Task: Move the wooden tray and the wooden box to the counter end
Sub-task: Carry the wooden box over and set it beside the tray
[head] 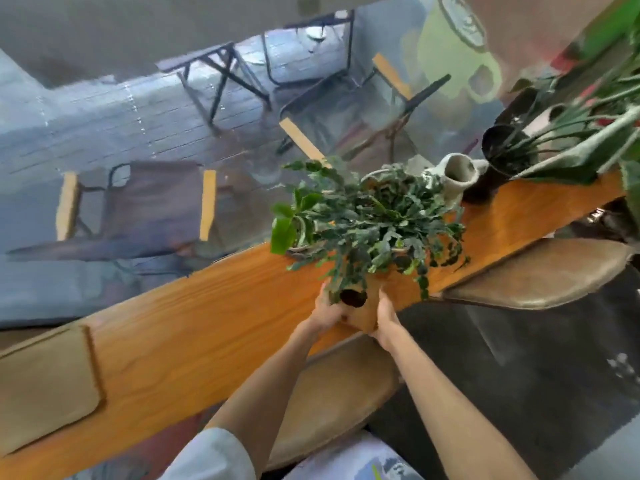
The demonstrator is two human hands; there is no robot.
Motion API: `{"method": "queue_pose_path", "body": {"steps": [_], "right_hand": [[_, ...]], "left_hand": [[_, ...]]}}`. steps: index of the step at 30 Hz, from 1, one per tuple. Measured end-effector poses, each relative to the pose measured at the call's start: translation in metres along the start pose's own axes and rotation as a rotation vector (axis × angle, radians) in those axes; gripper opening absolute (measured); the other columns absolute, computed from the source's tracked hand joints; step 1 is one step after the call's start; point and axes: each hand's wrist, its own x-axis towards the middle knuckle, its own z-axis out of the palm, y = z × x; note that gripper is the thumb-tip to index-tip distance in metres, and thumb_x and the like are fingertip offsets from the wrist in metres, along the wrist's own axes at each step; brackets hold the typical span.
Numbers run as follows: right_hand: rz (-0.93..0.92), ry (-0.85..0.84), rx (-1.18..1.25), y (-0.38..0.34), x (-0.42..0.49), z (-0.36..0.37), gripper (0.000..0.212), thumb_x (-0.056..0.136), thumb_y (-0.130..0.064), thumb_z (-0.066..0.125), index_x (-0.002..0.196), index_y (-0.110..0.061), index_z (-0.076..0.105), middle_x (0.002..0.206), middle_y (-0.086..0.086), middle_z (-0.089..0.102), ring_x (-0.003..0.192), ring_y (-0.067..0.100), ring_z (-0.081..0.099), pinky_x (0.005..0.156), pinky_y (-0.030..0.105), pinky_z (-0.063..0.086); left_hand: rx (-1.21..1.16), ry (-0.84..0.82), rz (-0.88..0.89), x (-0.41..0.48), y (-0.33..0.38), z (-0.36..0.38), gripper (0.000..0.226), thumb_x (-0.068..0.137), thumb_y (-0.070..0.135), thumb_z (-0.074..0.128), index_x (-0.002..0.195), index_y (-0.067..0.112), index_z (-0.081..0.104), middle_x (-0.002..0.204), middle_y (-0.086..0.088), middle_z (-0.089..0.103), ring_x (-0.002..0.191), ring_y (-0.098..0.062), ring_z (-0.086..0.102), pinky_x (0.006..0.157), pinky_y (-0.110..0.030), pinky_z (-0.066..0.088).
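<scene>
A wooden box (363,315) full of trailing green plants (381,226) sits on the long wooden counter (194,327), its near end over the counter's front edge. My left hand (329,308) grips the box's left side and my right hand (386,322) grips its right side. Leaves hide most of the box; only its near end and a small dark pot (353,296) show. A flat tan wooden tray (45,386) lies on the counter at the far left, well away from both hands.
Beyond the box stand a pale ceramic boot-shaped vase (457,178) and a black pot (504,152) with long leaves. Padded stools (540,271) sit under the counter's near side. A window behind the counter shows folding chairs outside.
</scene>
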Motion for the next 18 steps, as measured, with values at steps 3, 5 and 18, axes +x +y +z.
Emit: {"method": "queue_pose_path", "body": {"steps": [3,5,18], "right_hand": [[0.024,-0.106,-0.077,0.010,-0.053,0.076,0.054,0.102,-0.048,0.024,0.115,-0.013,0.063,0.119,0.011,0.068,0.112,0.032,0.062,0.100,0.048,0.051],[0.016,-0.220,-0.161,0.020,-0.094,0.130,0.050,0.103,-0.045,0.027,0.099,-0.016,0.068,0.085,0.004,0.072,0.086,0.025,0.066,0.074,0.037,0.056],[-0.404,-0.641,-0.877,0.184,-0.285,0.398,0.049,0.096,-0.021,0.050,0.143,-0.024,0.038,0.119,0.010,0.060,0.110,0.037,0.064,0.079,0.048,0.057]], "left_hand": [[-0.122,0.167,-0.076,-0.023,-0.041,-0.067,0.104,0.066,0.039,0.073,0.155,0.028,0.020,0.151,-0.007,0.039,0.137,-0.029,0.041,0.115,-0.049,0.040],[-0.138,0.266,-0.099,-0.073,-0.051,-0.115,0.100,0.068,0.034,0.070,0.154,0.024,0.020,0.149,-0.008,0.041,0.135,-0.029,0.043,0.115,-0.046,0.040],[-0.319,0.898,0.083,-0.345,-0.233,-0.329,0.080,0.083,0.057,0.067,0.147,0.022,0.034,0.148,-0.013,0.043,0.140,-0.031,0.040,0.113,-0.040,0.041]]}}
